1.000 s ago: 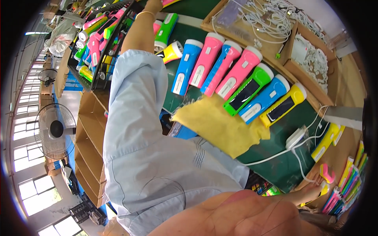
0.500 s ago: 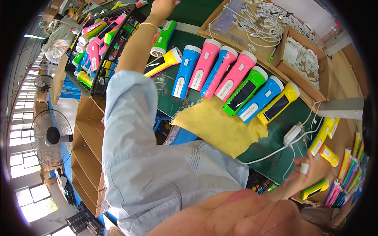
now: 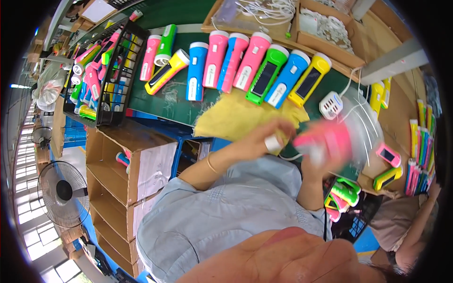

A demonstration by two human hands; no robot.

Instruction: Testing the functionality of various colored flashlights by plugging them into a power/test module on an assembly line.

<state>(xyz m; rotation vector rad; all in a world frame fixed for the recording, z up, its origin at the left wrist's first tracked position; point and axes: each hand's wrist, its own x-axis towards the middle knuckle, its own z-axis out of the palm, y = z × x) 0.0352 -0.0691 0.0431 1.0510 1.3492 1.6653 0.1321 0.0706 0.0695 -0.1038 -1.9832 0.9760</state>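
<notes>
Over the front of the green table my right hand (image 3: 315, 158) is closed on a pink flashlight (image 3: 337, 141), which is smeared by motion. Just left of it is my left hand (image 3: 273, 134), with a white wrap on one finger; its fingertips are too blurred to read. Beneath and beyond the left hand lies a ragged yellow cloth (image 3: 226, 115). Behind the cloth, flashlights lie side by side in a row, among them a blue one (image 3: 197, 70), a green one with a dark panel (image 3: 267, 75) and a yellow one (image 3: 310, 80).
A black crate (image 3: 120, 94) heaped with flashlights stands at the left, near a cardboard shelf (image 3: 108, 170). A white multi-port charger (image 3: 331, 106) with cables lies to the right. Boxes of white cables (image 3: 269, 12) and small white parts (image 3: 325, 26) line the back. Another person sits at lower right.
My left arm has come back from the far left to the front of the table. My right hand has moved left and now holds a pink flashlight. The view has shifted.
</notes>
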